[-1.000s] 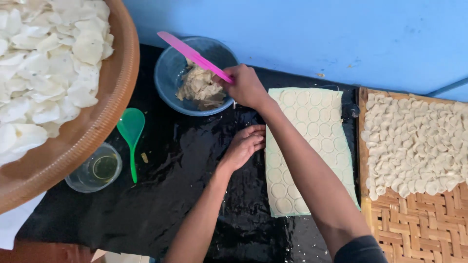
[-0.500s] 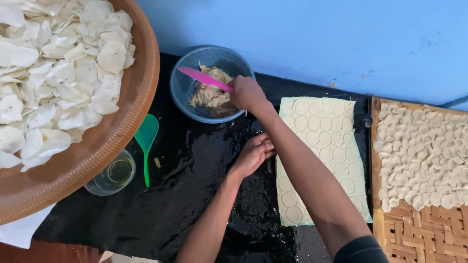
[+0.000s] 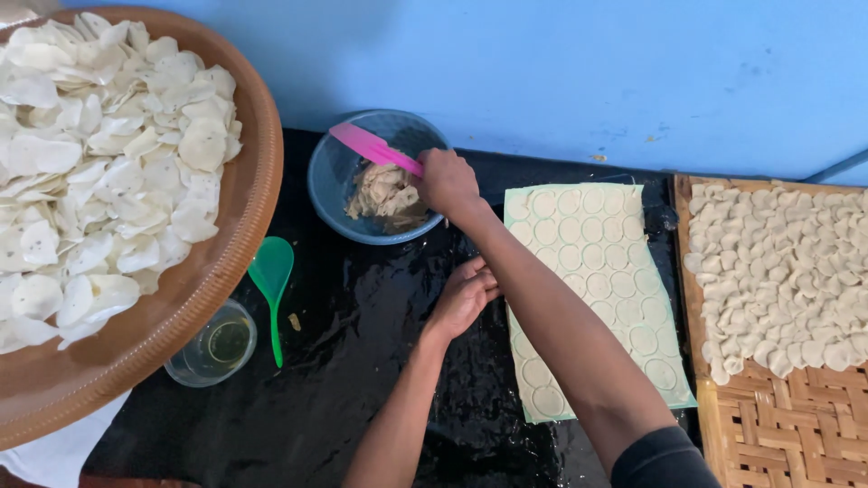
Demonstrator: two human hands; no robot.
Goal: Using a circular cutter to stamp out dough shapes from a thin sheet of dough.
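Observation:
My right hand (image 3: 446,182) grips a pink spatula (image 3: 372,147) at the rim of a blue bowl (image 3: 331,177) that holds a lump of pale dough scraps (image 3: 387,193). My left hand (image 3: 464,295) rests on the black oily sheet (image 3: 362,361), its fingers curled at the left edge of a flat dough sheet (image 3: 592,289) stamped with several round cut-outs. It holds nothing that I can see.
A big round wooden tray (image 3: 237,226) at the left is heaped with white dough discs (image 3: 99,172). A woven bamboo tray (image 3: 778,425) at the right carries more discs. A green spoon (image 3: 269,276) and a small glass bowl of oil (image 3: 213,343) lie near the left tray. A blue wall stands behind.
The pink spatula has swung down from above the bowl into the dough scraps. My left hand stays at the dough sheet's edge. The camera view has shifted slightly.

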